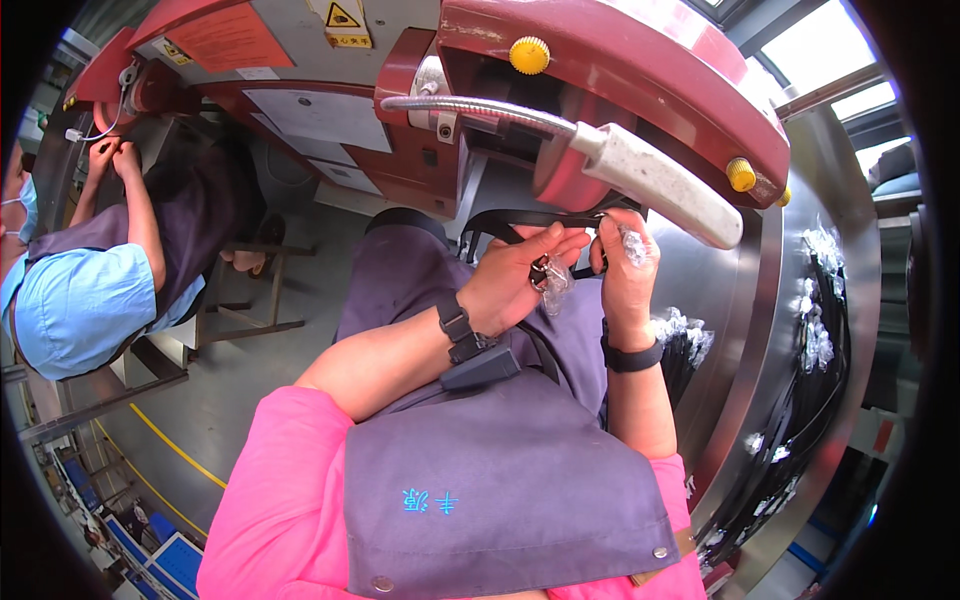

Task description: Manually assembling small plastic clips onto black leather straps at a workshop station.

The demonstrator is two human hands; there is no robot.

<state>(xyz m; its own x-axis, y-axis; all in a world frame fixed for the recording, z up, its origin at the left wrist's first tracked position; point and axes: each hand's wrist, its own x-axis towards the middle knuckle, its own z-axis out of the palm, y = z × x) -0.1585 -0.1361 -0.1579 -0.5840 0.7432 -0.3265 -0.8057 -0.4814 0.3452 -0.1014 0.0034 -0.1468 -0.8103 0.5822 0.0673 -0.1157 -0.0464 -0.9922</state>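
Observation:
A thin black belt point(500, 217) stretches between my two hands in front of the red machine, and part of it loops down at the left. My left hand point(503, 278) is turned partly palm up, its thumb and fingers closed on the belt. Against those fingers hangs a metal buckle point(540, 271) in crumpled clear plastic wrap point(558, 290). Just to its right, my right hand point(628, 275) pinches the belt near the machine, with another bit of clear wrap point(633, 245) at its fingers. Some of the belt is hidden behind my fingers.
Over my hands hangs a white lamp point(665, 185) on a flexible metal neck, below the red machine point(620, 70) with yellow knobs. More black belts with wrapped ends point(825, 300) lie on the metal tray at right. A co-worker point(90, 290) sits at left beside a stool point(265, 290).

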